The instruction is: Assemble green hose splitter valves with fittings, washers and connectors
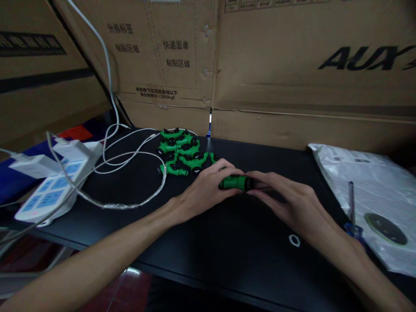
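Observation:
My left hand (212, 184) is closed round a green plastic hose fitting (236, 183) held just above the black table. Its black end (249, 183) points to the right, where the fingertips of my right hand (282, 195) pinch it. Fingers cover much of the fitting, so its full shape is hidden. Beyond my left hand lies a pile of green Y-shaped hose splitters (191, 161) with black parts. A small white ring (294, 240) rests on the table beside my right forearm.
At the left stands a white power strip (55, 186) with plugged-in chargers and looping white cables (143, 152). Cardboard sheets (260, 86) wall off the back. On the right are a white plastic bag (357, 169), a screwdriver (352, 203) and a dark round disc (386, 228).

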The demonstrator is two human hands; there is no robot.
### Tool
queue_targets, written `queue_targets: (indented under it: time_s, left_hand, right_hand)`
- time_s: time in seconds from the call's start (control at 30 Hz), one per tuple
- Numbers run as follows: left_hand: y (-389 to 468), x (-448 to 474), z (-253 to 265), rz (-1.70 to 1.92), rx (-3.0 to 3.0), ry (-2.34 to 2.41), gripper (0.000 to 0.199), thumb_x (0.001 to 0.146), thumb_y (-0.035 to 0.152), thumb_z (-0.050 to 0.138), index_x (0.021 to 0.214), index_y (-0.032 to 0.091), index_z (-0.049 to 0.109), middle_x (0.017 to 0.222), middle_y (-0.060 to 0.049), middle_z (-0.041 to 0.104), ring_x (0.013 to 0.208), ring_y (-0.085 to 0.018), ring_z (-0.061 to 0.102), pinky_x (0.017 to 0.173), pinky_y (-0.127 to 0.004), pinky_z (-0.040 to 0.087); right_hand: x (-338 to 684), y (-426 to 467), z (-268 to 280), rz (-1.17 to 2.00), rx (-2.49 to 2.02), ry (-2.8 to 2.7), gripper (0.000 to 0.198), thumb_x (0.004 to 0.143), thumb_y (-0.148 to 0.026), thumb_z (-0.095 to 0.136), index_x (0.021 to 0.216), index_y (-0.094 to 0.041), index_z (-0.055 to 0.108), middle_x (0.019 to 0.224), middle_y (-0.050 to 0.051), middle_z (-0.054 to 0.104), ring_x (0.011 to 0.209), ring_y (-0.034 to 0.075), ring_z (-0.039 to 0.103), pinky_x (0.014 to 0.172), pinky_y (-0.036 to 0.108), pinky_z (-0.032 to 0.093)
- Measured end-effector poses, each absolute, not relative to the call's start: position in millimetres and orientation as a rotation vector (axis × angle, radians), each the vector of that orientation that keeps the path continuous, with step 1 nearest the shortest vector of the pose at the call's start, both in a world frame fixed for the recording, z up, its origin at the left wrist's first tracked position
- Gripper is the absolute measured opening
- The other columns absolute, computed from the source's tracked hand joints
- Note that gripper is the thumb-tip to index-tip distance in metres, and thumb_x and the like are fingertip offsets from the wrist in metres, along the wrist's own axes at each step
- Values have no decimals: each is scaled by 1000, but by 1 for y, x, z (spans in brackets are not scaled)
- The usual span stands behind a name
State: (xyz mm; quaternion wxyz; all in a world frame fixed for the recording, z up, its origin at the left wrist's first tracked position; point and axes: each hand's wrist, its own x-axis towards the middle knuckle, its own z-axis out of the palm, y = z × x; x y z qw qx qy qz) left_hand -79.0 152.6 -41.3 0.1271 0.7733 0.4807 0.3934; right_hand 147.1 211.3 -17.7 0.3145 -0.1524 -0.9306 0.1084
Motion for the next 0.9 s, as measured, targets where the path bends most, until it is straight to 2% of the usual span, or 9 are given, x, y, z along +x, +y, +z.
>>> queue_targets:
  time_s: [0.17,0.33,0.53,0.7,0.9]
  left_hand:
    - [153,-79,-39,1150,2256,1378,35,88,17,77,120,20,64,117,-6,63,106,-18,66,95,-36,56]
    - [153,-80,-38,1139,2263,1365,35,88,19,77,121,18,66,116,-6,63,104,-18,66,95,-35,56]
    - [152,-81,-38,1149,2249,1379,37,89,22,77,124,19,65,113,-5,64,102,-17,66,93,-33,55]
    - [151,-81,-36,1181,2265,1354,34,89,24,77,121,20,64,114,-5,66,105,-18,66,95,-35,54]
    - [151,-81,-33,1185,2265,1328,33,90,26,76,121,20,65,112,-5,67,104,-17,66,95,-33,54]
  right_hand:
    - [147,210,-21,187,-412,-2465,29,98,-17,62,125,-10,63,102,13,76,83,20,76,73,28,64]
    - [147,212,-19,284,-461,-2471,28,95,-18,66,123,-12,65,107,10,76,91,19,76,80,27,64]
    - [149,214,-23,382,-563,-2388,35,93,-21,69,127,-13,65,109,10,78,90,19,78,88,31,65]
    - [148,213,-19,381,-495,-2395,27,95,-16,65,121,-19,67,114,9,75,98,22,75,91,36,64]
    - [146,212,-15,235,-414,-2419,23,94,-7,62,114,-18,66,115,11,69,103,20,71,87,31,61]
